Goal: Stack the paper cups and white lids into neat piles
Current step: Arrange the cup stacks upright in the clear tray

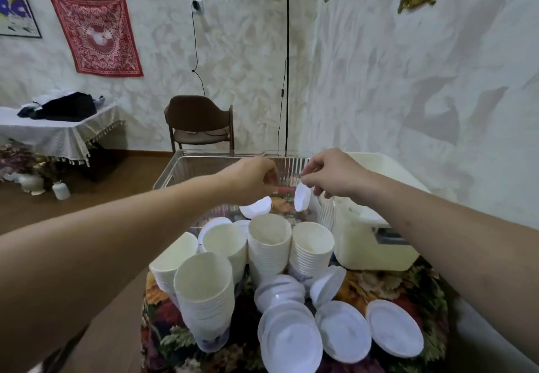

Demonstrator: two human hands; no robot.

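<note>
Lids lifted over clear bin (175,172), cup stacks below.
Right hand (335,175) grip pinching lid (302,197) on edge; left hand (252,178) grip pinching second lid (256,207). Cup stacks (269,244) upright and loose lids (393,327) on floral tabletop (408,285); cream box (367,244) beside.

Upright nested paper cup stacks (269,244) stand behind leaning white lids (291,340).

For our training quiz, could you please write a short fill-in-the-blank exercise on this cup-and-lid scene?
1. The right hand pinches a white ____ over the clear plastic bin.
2. The cup stacks stand with their openings facing ____.
3. The tablecloth has a ____ pattern.

Missing words: lid; up; floral
</note>
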